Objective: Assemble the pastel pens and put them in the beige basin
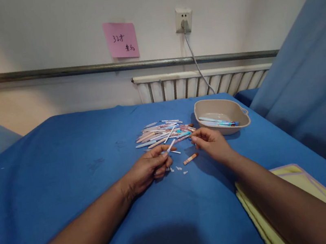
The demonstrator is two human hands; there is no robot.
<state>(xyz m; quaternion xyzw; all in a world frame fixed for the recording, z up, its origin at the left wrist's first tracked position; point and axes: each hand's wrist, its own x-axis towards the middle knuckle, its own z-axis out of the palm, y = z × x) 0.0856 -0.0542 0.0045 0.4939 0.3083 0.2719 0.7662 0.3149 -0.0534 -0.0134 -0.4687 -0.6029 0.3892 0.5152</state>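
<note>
My left hand (151, 167) rests on the blue cloth and pinches a thin white pen part (171, 145) that points up and to the right. My right hand (211, 141) hovers just right of it, fingers curled in a pinch on something too small to make out. An orange pen piece (190, 159) lies on the cloth between both hands. A few small white bits (179, 169) lie near my left fingers. Behind the hands sits a pile of several pastel pens (165, 134).
A beige plastic basin (225, 106) holding a few blue pens stands at the right rear of the blue-covered table (66, 174). A folded yellow cloth (302, 182) lies under my right forearm. A radiator, wall socket and pink note are behind.
</note>
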